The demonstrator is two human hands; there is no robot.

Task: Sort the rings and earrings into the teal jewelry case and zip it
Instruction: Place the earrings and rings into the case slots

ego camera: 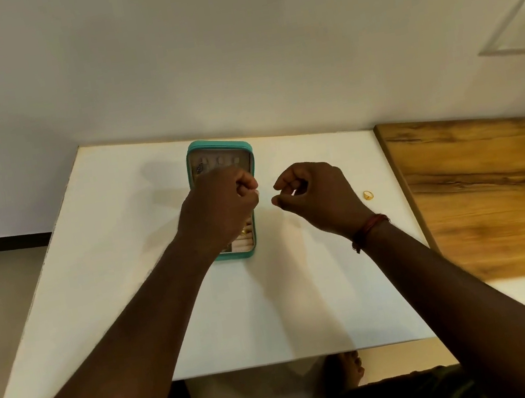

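Note:
The teal jewelry case (pixel 217 145) lies open on the white table (pixel 125 256), with its lid at the far end and pale ring rolls at the near end. My left hand (pixel 220 205) hovers over the case's middle, fingers curled shut and pinched at the tips; any small item in them is too small to see. My right hand (pixel 316 196) is just right of the case, thumb and forefinger pinched together, nothing visible between them. A gold ring (pixel 368 195) lies on the table to the right of my right hand.
A wooden board (pixel 496 194) adjoins the white table on the right. A wall runs behind the table. My foot (pixel 348 368) shows on the floor under the near edge.

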